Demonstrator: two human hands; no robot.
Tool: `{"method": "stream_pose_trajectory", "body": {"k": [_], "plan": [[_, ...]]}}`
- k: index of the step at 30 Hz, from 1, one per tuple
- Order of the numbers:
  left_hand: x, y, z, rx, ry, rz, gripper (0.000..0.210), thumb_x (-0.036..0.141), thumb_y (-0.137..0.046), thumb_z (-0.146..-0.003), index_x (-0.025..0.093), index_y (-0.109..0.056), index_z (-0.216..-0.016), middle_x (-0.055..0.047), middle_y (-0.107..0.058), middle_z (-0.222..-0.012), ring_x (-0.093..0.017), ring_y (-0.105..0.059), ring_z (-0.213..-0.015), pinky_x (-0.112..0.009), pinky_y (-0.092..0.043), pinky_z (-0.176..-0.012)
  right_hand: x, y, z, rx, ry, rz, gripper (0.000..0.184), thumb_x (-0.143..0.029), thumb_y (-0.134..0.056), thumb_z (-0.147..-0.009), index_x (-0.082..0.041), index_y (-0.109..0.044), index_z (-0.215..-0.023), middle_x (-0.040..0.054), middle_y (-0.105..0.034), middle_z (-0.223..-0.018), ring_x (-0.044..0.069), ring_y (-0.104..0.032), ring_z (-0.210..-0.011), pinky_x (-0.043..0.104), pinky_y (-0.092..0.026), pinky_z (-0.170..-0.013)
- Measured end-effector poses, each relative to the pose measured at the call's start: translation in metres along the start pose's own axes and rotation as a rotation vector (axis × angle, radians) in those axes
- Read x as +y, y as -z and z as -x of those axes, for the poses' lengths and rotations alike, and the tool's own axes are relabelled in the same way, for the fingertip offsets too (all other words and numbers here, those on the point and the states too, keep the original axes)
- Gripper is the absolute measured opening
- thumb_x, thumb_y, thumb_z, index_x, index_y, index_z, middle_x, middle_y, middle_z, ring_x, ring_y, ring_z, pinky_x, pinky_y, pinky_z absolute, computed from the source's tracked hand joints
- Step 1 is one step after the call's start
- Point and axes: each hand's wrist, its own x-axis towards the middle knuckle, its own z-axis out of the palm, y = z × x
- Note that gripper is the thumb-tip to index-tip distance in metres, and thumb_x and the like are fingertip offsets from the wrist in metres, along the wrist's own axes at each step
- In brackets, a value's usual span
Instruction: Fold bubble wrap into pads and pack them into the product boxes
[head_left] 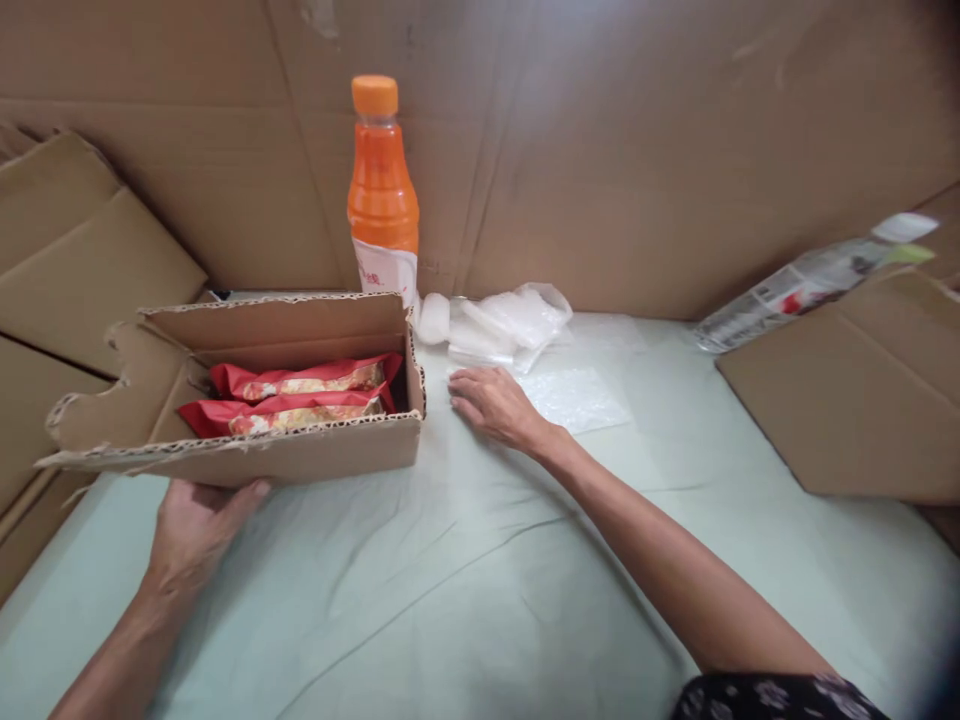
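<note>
An open cardboard box with torn edges is at the left, with two red snack packets lying side by side inside. My left hand grips this box from the near side; the thumb shows along its lower edge and the other fingers are hidden beneath. To the right of the box, my right hand lies palm down on the pale green cloth, fingers stretched out and holding nothing. Just beyond that hand are crumpled clear plastic wrap and a flat piece of bubble wrap.
An orange drink bottle stands upright behind the box. At the right a clear plastic bottle leans behind a cardboard flap. Large cardboard panels wall off the back, and more cardboard stands at the left.
</note>
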Motion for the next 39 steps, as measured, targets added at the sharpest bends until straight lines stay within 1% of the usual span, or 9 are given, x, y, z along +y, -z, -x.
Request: {"method": "stream_pose_trajectory", "body": {"k": [6, 10, 14, 17, 22, 28, 33, 37, 39], "plan": [[0.016, -0.049, -0.026, -0.077, -0.125, 0.001, 0.061, 0.045, -0.088, -0.053, 0.023, -0.059, -0.102, -0.006, -0.071, -0.105, -0.026, -0.068, -0.099, -0.036, -0.058, -0.083, 0.004, 0.022, -0.002, 0.325, -0.133, -0.098, 0.031, -0.022, -0.049, -0.098, -0.021, -0.074, -0.116, 0.0095, -0.076, -0.119, 0.027, -0.065, -0.114, 0.044, -0.045, -0.101], [0.01, -0.064, -0.036, -0.083, -0.152, 0.04, 0.061, 0.048, -0.087, -0.053, 0.022, -0.058, -0.1, -0.004, -0.068, -0.097, -0.023, -0.066, -0.094, -0.035, -0.056, -0.084, 0.013, 0.03, -0.052, 0.233, -0.119, 0.058, 0.05, -0.025, -0.067, -0.086, -0.018, -0.064, -0.135, 0.0163, -0.064, -0.14, 0.037, -0.054, -0.125, 0.051, -0.041, -0.102], [0.007, -0.064, -0.033, -0.063, -0.137, -0.014, 0.058, 0.048, -0.086, -0.053, 0.021, -0.057, -0.096, -0.002, -0.064, -0.087, -0.021, -0.063, -0.082, -0.032, -0.054, -0.073, 0.024, 0.022, -0.1, 0.218, -0.141, -0.009, 0.025, -0.021, -0.07, -0.081, -0.015, -0.074, -0.105, 0.0165, -0.073, -0.115, 0.035, -0.061, -0.113, 0.048, -0.043, -0.099], [0.008, -0.065, -0.03, -0.057, -0.139, -0.052, 0.057, 0.049, -0.085, -0.055, 0.021, -0.056, -0.095, -0.001, -0.062, -0.083, -0.02, -0.062, -0.079, -0.032, -0.053, -0.07, 0.034, 0.031, -0.104, 0.37, -0.22, -0.093, 0.022, -0.019, -0.051, -0.094, -0.016, -0.073, -0.098, 0.0113, -0.073, -0.103, 0.028, -0.064, -0.106, 0.044, -0.046, -0.096], [0.008, -0.07, -0.027, -0.074, -0.182, -0.063, 0.055, 0.049, -0.084, -0.061, 0.02, -0.057, -0.099, -0.001, -0.061, -0.086, -0.019, -0.06, -0.081, -0.031, -0.051, -0.071, 0.037, 0.056, -0.039, 0.963, -0.308, -0.8, 0.02, -0.025, -0.05, -0.093, -0.023, -0.069, -0.099, -0.0001, -0.068, -0.093, 0.014, -0.062, -0.084, 0.029, -0.052, -0.076], [0.016, -0.093, -0.032, -0.16, -0.228, -0.075, 0.055, 0.047, -0.082, -0.068, 0.019, -0.059, -0.108, -0.004, -0.064, -0.095, -0.021, -0.061, -0.085, -0.033, -0.052, -0.074, 0.005, 0.026, 0.007, 0.75, -0.353, -1.045, 0.021, -0.036, -0.067, -0.08, -0.02, -0.073, -0.092, -0.0029, -0.064, -0.076, 0.011, -0.056, -0.068, 0.027, -0.049, -0.066], [0.02, -0.112, -0.04, -0.178, -0.234, 0.037, 0.06, 0.043, -0.078, -0.072, 0.019, -0.056, -0.121, -0.01, -0.066, -0.115, -0.026, -0.065, -0.105, -0.043, -0.053, -0.097, 0.006, 0.039, 0.029, 0.932, -0.445, -0.995, 0.018, -0.035, -0.064, -0.078, -0.02, -0.07, -0.085, -0.0037, -0.062, -0.072, 0.011, -0.054, -0.067, 0.026, -0.047, -0.066], [0.013, -0.09, 0.004, -0.043, -0.306, -0.097, 0.084, 0.036, -0.075, -0.079, 0.024, -0.035, -0.153, -0.02, -0.041, -0.156, -0.033, -0.05, -0.139, -0.053, -0.041, -0.116, -0.001, 0.057, 0.097, 0.77, -0.518, -1.042, 0.013, -0.034, -0.065, -0.081, -0.022, -0.069, -0.08, -0.0026, -0.061, -0.068, 0.013, -0.054, -0.063, 0.025, -0.044, -0.059], [0.012, -0.073, 0.047, -0.105, -0.479, -0.248, 0.085, 0.033, -0.072, -0.084, 0.027, -0.031, -0.158, -0.019, -0.039, -0.159, -0.035, -0.045, -0.145, -0.057, -0.04, -0.118, -0.017, 0.054, 0.13, 0.62, -0.572, -1.105, 0.015, -0.036, -0.07, -0.079, -0.022, -0.069, -0.077, -0.002, -0.061, -0.066, 0.013, -0.053, -0.06, 0.025, -0.042, -0.056]]}}
